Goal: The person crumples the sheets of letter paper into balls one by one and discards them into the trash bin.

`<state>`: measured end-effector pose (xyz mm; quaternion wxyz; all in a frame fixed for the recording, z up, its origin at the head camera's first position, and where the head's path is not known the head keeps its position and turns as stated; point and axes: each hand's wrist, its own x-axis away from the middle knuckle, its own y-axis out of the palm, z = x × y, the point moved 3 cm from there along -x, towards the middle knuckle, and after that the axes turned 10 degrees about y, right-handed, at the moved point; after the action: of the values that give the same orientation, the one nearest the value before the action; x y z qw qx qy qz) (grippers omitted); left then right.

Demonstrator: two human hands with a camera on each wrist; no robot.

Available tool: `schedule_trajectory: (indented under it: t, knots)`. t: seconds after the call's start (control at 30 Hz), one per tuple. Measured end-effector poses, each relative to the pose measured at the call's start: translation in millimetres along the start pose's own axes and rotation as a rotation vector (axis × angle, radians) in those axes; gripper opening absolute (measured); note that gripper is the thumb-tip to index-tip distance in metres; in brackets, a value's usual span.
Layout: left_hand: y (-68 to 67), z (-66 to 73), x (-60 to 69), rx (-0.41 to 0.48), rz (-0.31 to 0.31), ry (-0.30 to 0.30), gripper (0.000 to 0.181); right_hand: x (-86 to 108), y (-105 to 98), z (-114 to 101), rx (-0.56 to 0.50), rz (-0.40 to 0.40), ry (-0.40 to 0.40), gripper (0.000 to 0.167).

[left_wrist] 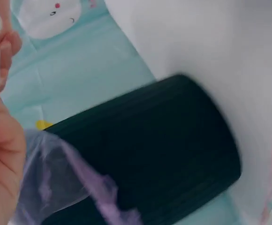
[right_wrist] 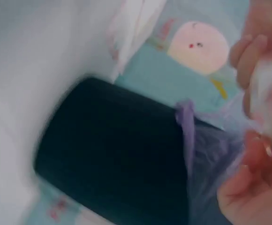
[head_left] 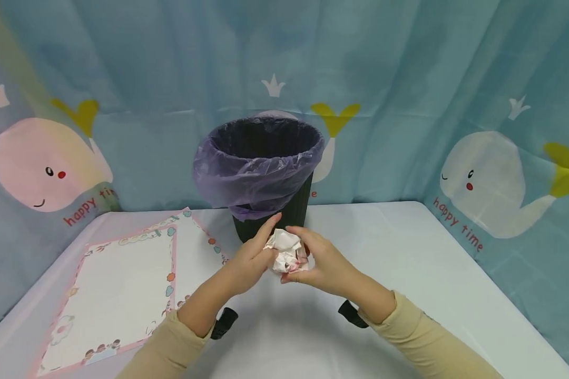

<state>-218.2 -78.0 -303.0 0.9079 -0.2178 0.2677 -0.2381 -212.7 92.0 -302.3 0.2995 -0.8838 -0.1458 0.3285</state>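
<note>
A crumpled ball of white paper with pink-red marks (head_left: 288, 247) is held between both hands above the table, just in front of the bin. My left hand (head_left: 250, 263) grips it from the left side, and my right hand (head_left: 326, 261) has its fingers and thumb around the right side. Behind them stands a dark ribbed trash bin (head_left: 291, 210), its rim wrapped in a purple plastic bag (head_left: 256, 181). In the right wrist view the crumpled paper (right_wrist: 269, 101) is blurred at the right edge, between the fingers of both hands.
Two sheets of paper with pink decorated borders, a front sheet (head_left: 118, 295) and a rear sheet (head_left: 194, 247), overlap on the left of the white table (head_left: 408, 263). A blue whale-print curtain (head_left: 384, 63) hangs behind the table and along its sides.
</note>
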Motion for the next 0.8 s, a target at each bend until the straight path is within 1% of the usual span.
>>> schedule_trajectory:
  t: [0.03, 0.1, 0.13, 0.2, 0.23, 0.27, 0.33, 0.37, 0.43, 0.5, 0.53, 0.6, 0.67, 0.7, 0.73, 0.8]
  knots:
    - [-0.8, 1.8, -0.4, -0.005, -0.032, -0.019, 0.068, 0.0, -2.2, -0.8, 0.008, -0.019, -0.007, 0.074]
    - [-1.4, 5.8, -0.6, -0.024, -0.070, -0.069, 0.073, -0.3, -6.1, -1.6, 0.044, -0.035, -0.074, 0.066]
    - [-1.2, 8.4, -0.4, -0.039, -0.065, -0.096, 0.071, -0.2, -7.9, -1.6, 0.059, -0.027, -0.113, 0.063]
    - [0.0, 12.1, 1.2, -0.038, -0.056, -0.150, 0.063, -0.3, -11.6, -0.6, 0.103, 0.016, -0.207, 0.057]
    - [0.3, 13.9, 2.5, -0.031, -0.054, -0.168, 0.058, -0.3, -13.2, -0.5, 0.127, 0.035, -0.243, 0.053]
    - [0.0, 16.3, 4.1, -0.015, -0.051, -0.167, 0.054, -0.5, -14.6, -0.6, 0.145, 0.049, -0.274, 0.050]
    - [-1.7, 20.5, 7.5, 0.058, -0.079, -0.123, 0.048, -1.0, -17.8, -1.9, 0.181, 0.066, -0.309, 0.049]
    - [-3.0, 21.7, 9.5, 0.101, -0.109, -0.093, 0.047, -1.7, -19.3, -2.9, 0.196, 0.063, -0.321, 0.050]
    - [-6.3, 24.1, 13.1, 0.121, -0.174, -0.033, 0.049, -3.1, -22.0, -5.7, 0.222, 0.040, -0.332, 0.056]
    - [-8.3, 25.3, 15.6, 0.113, -0.228, 0.016, 0.051, -4.3, -24.1, -7.8, 0.222, 0.002, -0.354, 0.056]
    - [-8.7, 25.5, 16.5, 0.084, -0.243, 0.036, 0.050, -4.8, -24.9, -8.6, 0.209, -0.021, -0.362, 0.055]
    - [-8.6, 26.2, 17.9, 0.035, -0.260, 0.077, 0.049, -5.4, -25.8, -9.8, 0.138, -0.076, -0.389, 0.052]
    - [-7.5, 27.1, 19.2, 0.020, -0.257, 0.120, 0.046, -6.0, -25.6, -10.8, 0.036, -0.127, -0.411, 0.047]
    - [-6.6, 27.4, 19.9, 0.017, -0.245, 0.149, 0.044, -6.2, -25.3, -11.4, -0.018, -0.145, -0.428, 0.044]
    - [-5.2, 27.9, 20.6, 0.025, -0.227, 0.176, 0.043, -6.2, -24.5, -11.3, -0.080, -0.162, -0.440, 0.041]
    - [-1.1, 27.6, 22.2, 0.053, -0.171, 0.202, 0.038, -5.6, -21.9, -10.6, -0.181, -0.168, -0.458, 0.038]
